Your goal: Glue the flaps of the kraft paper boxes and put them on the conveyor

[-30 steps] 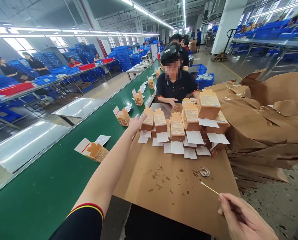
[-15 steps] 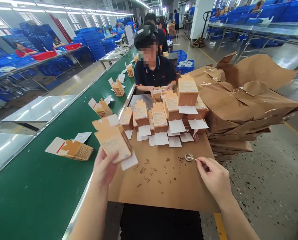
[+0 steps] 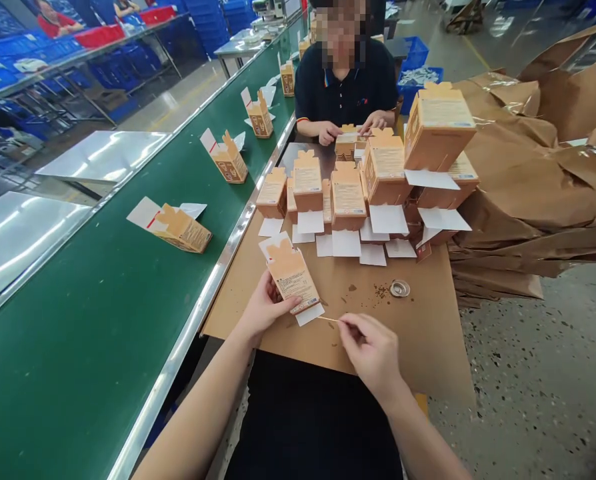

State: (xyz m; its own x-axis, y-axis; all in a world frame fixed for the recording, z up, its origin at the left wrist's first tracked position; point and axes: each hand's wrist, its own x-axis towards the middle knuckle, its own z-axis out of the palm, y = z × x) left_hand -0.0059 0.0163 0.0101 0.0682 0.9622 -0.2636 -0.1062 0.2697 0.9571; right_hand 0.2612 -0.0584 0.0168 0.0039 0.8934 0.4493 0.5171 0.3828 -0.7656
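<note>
My left hand [image 3: 268, 308] is closed on a small tan carton [image 3: 294, 277] with printed text, tilted, white flaps out at its top and bottom. Between the thumb and fingers of my right hand [image 3: 371, 347] is a thin pale stick [image 3: 329, 319]. Its far end meets or lies just behind the carton's lower white flap, so the tip is hidden. On the brown board [image 3: 418, 347], beyond my right hand, stands a small clear round dish [image 3: 399, 288] with dark specks beside it.
Stacked cartons [image 3: 348, 200] with white flaps fill the board's far side. A co-worker [image 3: 348, 87] handles cartons behind them. At left runs a green conveyor belt [image 3: 103, 333] carrying several open cartons [image 3: 188, 227]. Brown paper [image 3: 538, 193] is heaped at right.
The stick has left the dish and come leftward to the carton in my right hand. My left hand has brought its carton lower and nearer the board. The view has tilted down.
</note>
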